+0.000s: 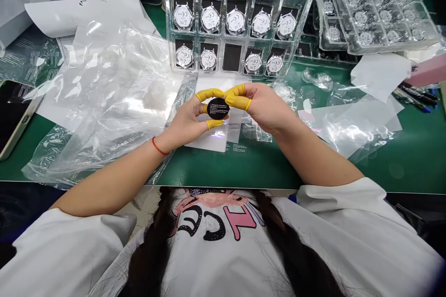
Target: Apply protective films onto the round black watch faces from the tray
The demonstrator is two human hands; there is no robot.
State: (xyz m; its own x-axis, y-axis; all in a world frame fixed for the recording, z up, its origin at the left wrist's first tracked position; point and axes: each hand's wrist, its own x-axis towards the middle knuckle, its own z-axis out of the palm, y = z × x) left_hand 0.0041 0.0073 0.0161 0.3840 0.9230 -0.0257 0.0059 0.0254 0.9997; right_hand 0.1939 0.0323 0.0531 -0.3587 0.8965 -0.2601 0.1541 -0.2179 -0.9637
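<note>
Between my two hands is a round watch (218, 108), its black face turned up and printed with small white lines of text. My left hand (190, 120) grips it from the left, with fingers over the top edge and thumb below. At the upper right edge, my right hand (259, 104) is pinched closed against the watch; whether a thin film is also between those fingertips I cannot tell. Yellow finger cots cover fingertips on both hands. Under the watch lie white sheets (209, 141) and clear film with printed text (235, 137).
Beyond my hands a clear plastic tray (169, 23) holds rows of watches, backs up; one front compartment shows only black lining. More stacked trays (383, 48) stand at the right. Crumpled plastic bags (114, 83) and a phone (17, 125) lie left, pens (418, 95) right.
</note>
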